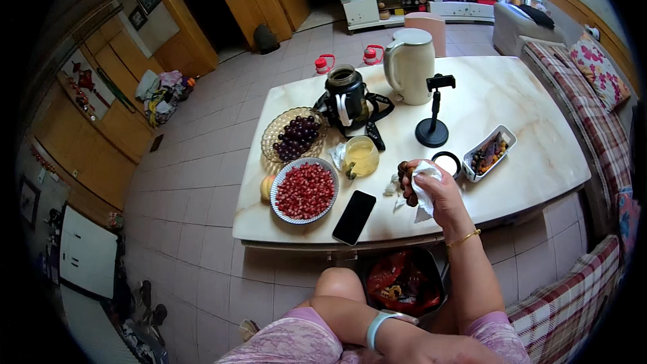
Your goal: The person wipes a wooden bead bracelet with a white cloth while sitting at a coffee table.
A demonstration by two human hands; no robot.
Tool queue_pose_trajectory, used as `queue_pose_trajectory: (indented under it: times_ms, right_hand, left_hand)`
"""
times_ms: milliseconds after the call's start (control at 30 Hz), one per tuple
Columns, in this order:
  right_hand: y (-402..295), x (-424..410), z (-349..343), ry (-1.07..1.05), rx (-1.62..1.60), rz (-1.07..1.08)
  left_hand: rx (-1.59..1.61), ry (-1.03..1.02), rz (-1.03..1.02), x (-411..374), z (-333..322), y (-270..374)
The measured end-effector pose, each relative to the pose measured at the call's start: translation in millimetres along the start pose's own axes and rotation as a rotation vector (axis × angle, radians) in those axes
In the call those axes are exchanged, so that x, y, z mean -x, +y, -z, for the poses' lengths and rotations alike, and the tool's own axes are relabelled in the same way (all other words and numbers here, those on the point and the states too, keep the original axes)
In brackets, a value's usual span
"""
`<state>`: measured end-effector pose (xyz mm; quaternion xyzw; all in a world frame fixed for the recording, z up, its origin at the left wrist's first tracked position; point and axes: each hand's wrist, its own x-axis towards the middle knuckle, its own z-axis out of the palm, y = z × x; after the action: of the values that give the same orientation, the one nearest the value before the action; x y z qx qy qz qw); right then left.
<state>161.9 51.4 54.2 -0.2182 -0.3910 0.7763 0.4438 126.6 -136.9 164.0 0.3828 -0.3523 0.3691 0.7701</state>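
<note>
My right hand [438, 193] is over the front right part of the marble-look table [313, 233]. It grips a crumpled white tissue [426, 205] against a cluster of brown, rounded things [406, 182], perhaps large beads; the fingers partly hide them. Crumpled white scraps [391, 185] lie just left of it. My left forearm, with a light-blue watch band, crosses low in front of my body. My left hand [445, 350] is at the bottom edge, its fingers not made out. A black-screened phone [354, 217] lies near the table's front edge.
A bowl of pomegranate seeds [305, 190], a basket of grapes [297, 137], a glass cup [362, 155] and a black flask [347, 98] stand left. Behind are an electric kettle [412, 68] and phone stand [432, 132]; right, a white tray [511, 136]. Below is a red-lined bin [404, 275].
</note>
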Motion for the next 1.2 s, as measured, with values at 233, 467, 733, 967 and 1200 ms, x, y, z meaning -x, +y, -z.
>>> queue_pose_trajectory:
  times_ms: [233,467,733,967,1200]
  right_hand:
    - [0,6,-4,-0.027,-0.009,0.008]
    - [-9,9,0,-0.039,0.015,0.072]
    - [-5,9,-2,-0.043,0.009,0.043]
    - [-3,8,2,0.001,0.002,0.018]
    - [4,3,3,-0.007,0.014,0.016]
  left_hand:
    - [-0.033,-0.027,0.04,1,-8,-11]
    - [-0.064,-0.045,0.078,1,-13,-4]
    - [-0.058,-0.049,0.105,0,-16,-19]
    - [-0.024,-0.042,0.082,-1,-7,-24]
    - [-0.024,-0.044,0.065,-1,-1,-18]
